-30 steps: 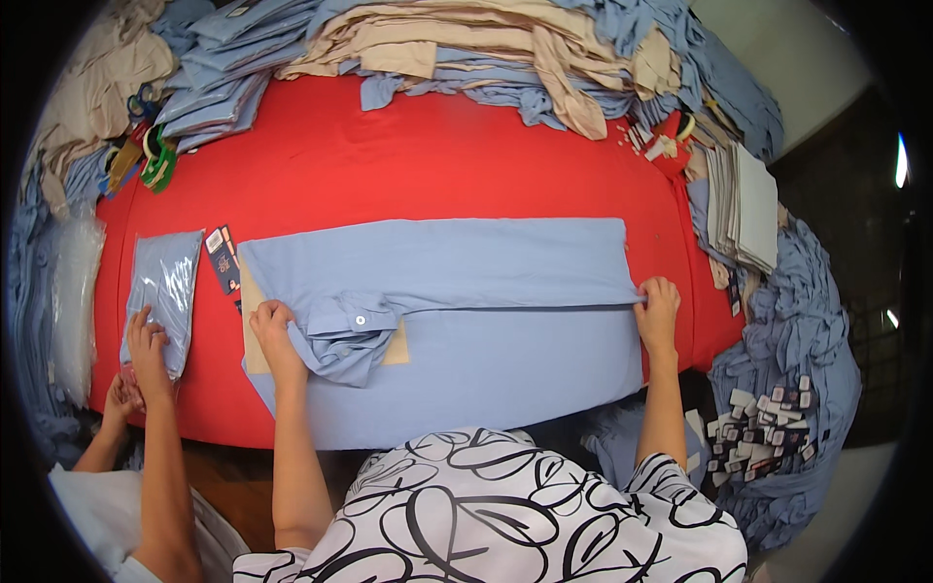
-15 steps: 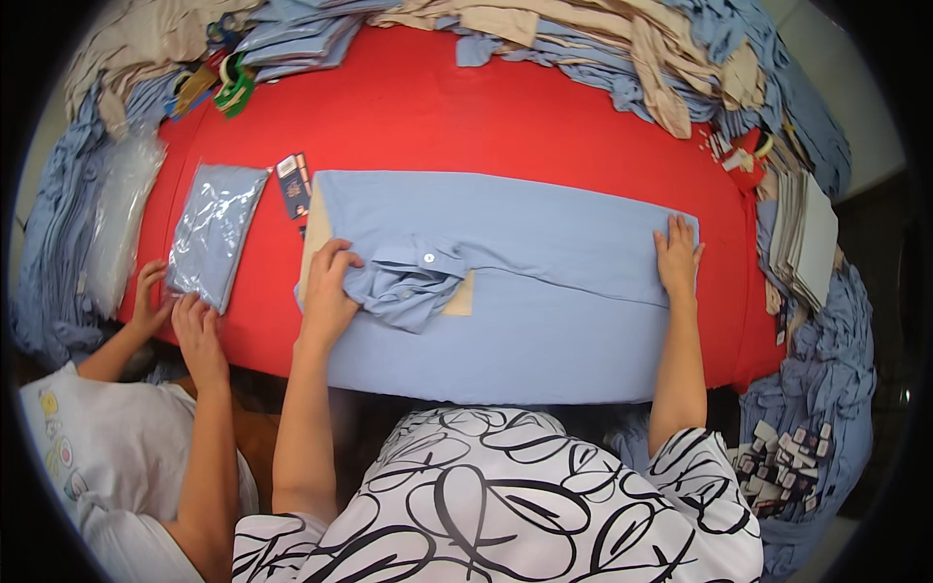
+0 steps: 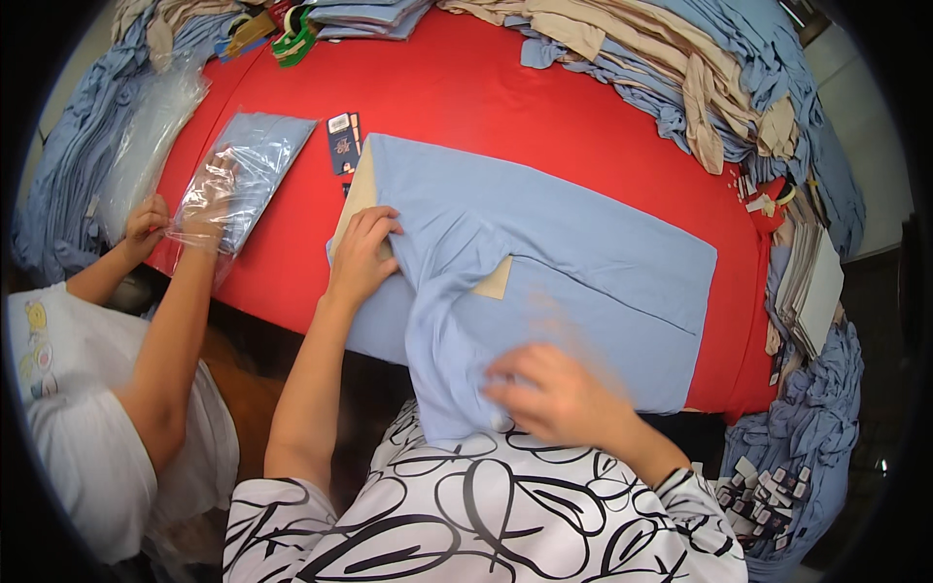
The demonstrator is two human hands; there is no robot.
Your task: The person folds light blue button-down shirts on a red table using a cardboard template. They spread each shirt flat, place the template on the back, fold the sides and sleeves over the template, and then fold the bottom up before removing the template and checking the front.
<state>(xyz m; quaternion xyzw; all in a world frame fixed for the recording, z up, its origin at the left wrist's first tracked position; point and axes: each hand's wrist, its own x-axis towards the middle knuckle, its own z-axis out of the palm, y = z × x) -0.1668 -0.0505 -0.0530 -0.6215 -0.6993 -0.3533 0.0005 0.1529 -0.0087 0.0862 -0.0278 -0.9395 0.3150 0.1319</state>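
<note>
A light blue shirt (image 3: 583,223) lies spread on the red-covered table, tilted down to the right. Beige board (image 3: 362,185) shows along its left edge, and a beige corner peeks out in the middle. My left hand (image 3: 362,255) is closed on the cloth at the left side, thumb and fingers bent together. A loose sleeve (image 3: 442,360) of the shirt hangs over the near edge toward my body. Beside its lower end, by a small button, is my right hand (image 3: 559,396), smeared by motion; whether its fingers grip the cloth cannot be made out.
At left, a co-worker's hand (image 3: 209,199) is inside a clear bag holding a folded blue garment (image 3: 272,146). Tags (image 3: 343,141), tape dispensers (image 3: 293,44) and piled garments (image 3: 671,68) lie beyond. White boards (image 3: 814,282) are stacked at right, above bundled tags (image 3: 768,500).
My right hand has left the shirt's right end and come down toward my body. The bunched sleeve is now drawn out over the near edge. The co-worker's hand has entered the bag.
</note>
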